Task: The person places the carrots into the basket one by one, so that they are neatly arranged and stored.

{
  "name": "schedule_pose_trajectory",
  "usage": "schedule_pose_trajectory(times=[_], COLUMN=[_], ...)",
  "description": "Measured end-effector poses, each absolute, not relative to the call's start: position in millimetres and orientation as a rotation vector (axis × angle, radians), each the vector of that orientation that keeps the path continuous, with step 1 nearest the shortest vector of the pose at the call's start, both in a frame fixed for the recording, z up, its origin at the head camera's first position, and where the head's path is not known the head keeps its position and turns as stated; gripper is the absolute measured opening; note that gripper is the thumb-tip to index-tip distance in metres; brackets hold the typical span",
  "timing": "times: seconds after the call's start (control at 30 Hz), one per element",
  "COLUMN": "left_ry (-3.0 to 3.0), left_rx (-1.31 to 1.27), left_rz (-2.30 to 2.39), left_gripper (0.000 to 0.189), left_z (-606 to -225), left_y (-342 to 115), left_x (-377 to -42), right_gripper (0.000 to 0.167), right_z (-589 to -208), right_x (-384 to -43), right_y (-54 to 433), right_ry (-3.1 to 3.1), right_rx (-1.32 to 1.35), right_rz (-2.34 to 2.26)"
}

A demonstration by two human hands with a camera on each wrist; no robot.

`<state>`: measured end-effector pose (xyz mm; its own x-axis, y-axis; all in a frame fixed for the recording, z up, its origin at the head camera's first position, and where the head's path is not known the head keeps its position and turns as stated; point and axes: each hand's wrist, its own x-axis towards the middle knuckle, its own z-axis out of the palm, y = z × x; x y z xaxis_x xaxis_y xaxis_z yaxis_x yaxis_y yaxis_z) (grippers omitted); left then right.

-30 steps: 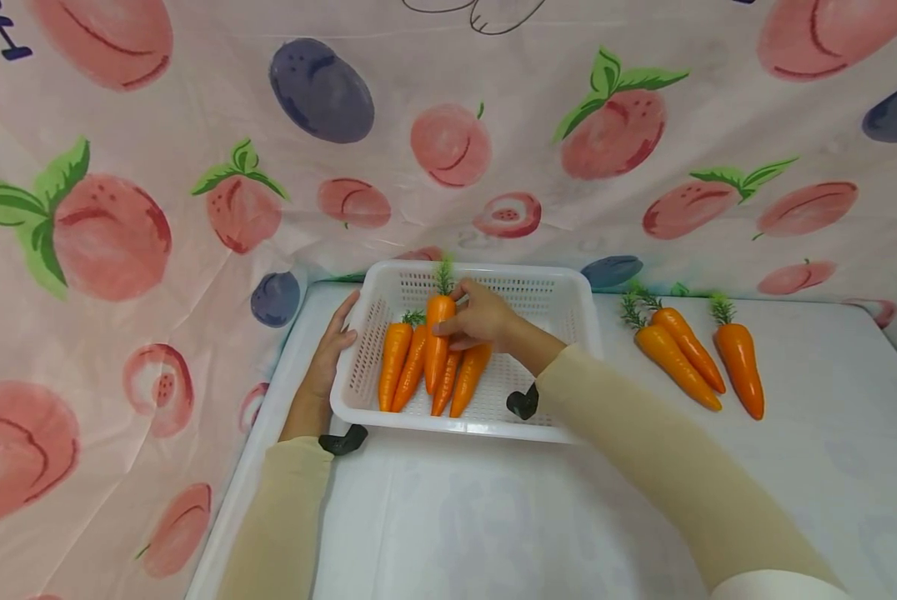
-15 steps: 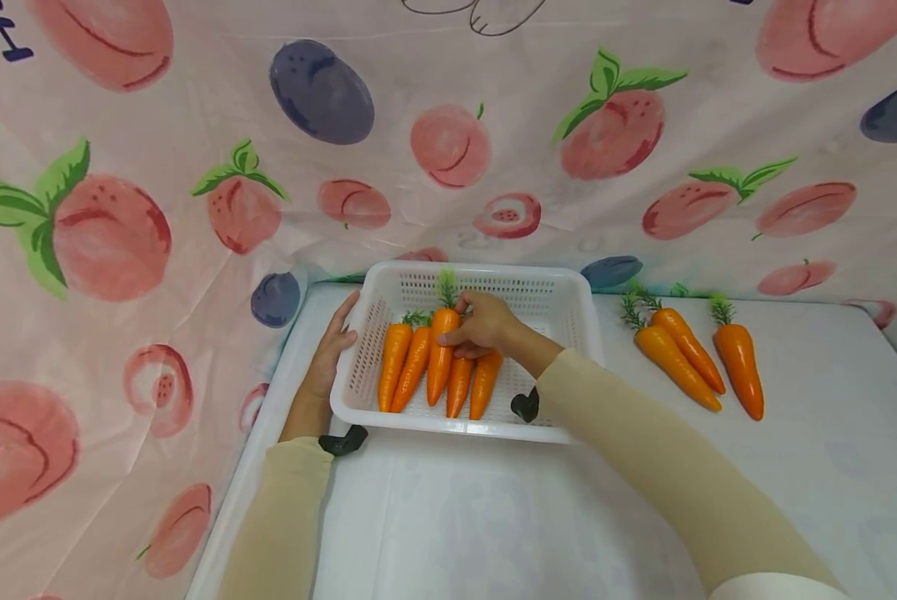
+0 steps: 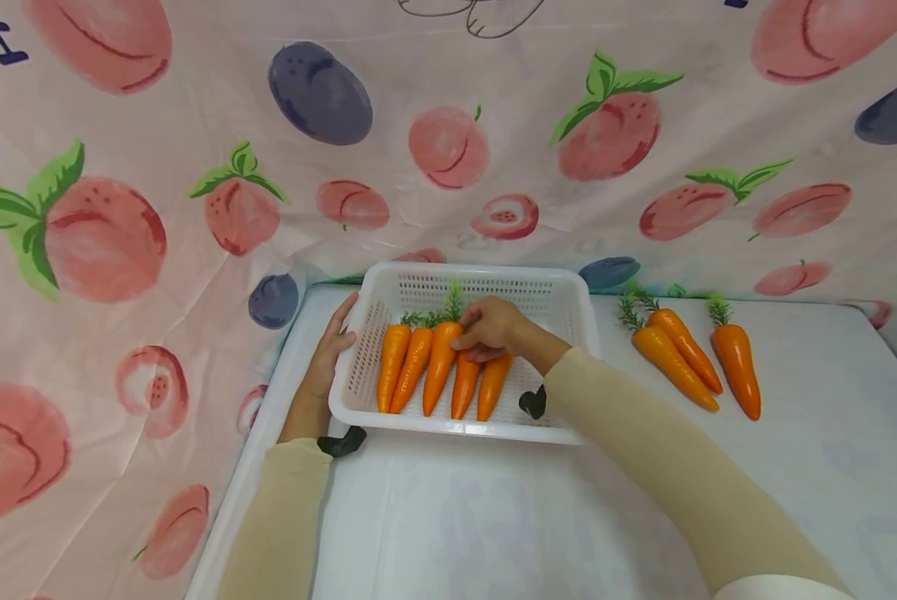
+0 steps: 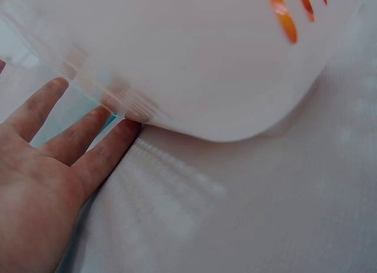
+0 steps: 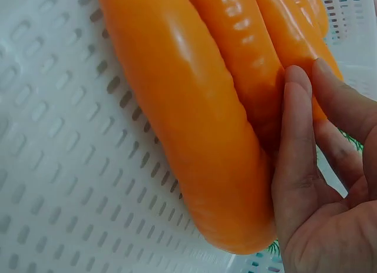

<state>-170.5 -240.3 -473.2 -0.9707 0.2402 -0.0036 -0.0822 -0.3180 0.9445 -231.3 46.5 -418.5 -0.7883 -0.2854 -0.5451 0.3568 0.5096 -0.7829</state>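
Note:
A white perforated plastic basket holds several orange carrots with feathery green tops, side by side on its left and middle. My right hand is inside, pinching the middle carrot near its thick end. In the right wrist view, thumb and fingers meet at that carrot, beside two others nearer the camera. The nearest carrot lies over the slotted floor. My left hand rests against the basket's left side, its fingers extended and touching the outer wall.
Three more carrots lie on the white-covered table right of the basket: a crossed pair and a single carrot. A fruit-printed cloth hangs behind and to the left. A dark wrist piece overlaps the basket's front right.
My right hand has moved right and slightly down, lowering the middle carrot into the row. The two carrots to its right have shifted right. My left hand stays at the basket's side.

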Motion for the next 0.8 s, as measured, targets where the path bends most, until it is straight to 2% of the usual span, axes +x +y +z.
schedule_pose_trajectory(times=[0.37, 0.8], left_ry=[1.701, 1.747], left_rx=[0.211, 0.207], left_rz=[2.393, 2.367], left_gripper=[0.070, 0.070], left_z=[-476.2, -474.9], left_y=[-241.1, -242.1], left_x=[-170.2, -171.3], right_gripper=[0.049, 0.045], right_z=[-415.6, -403.1], right_x=[-232.3, -235.0], right_y=[51.7, 71.4], right_ry=[2.142, 2.125], right_rx=[0.010, -0.011], right_rz=[-1.190, -1.226])
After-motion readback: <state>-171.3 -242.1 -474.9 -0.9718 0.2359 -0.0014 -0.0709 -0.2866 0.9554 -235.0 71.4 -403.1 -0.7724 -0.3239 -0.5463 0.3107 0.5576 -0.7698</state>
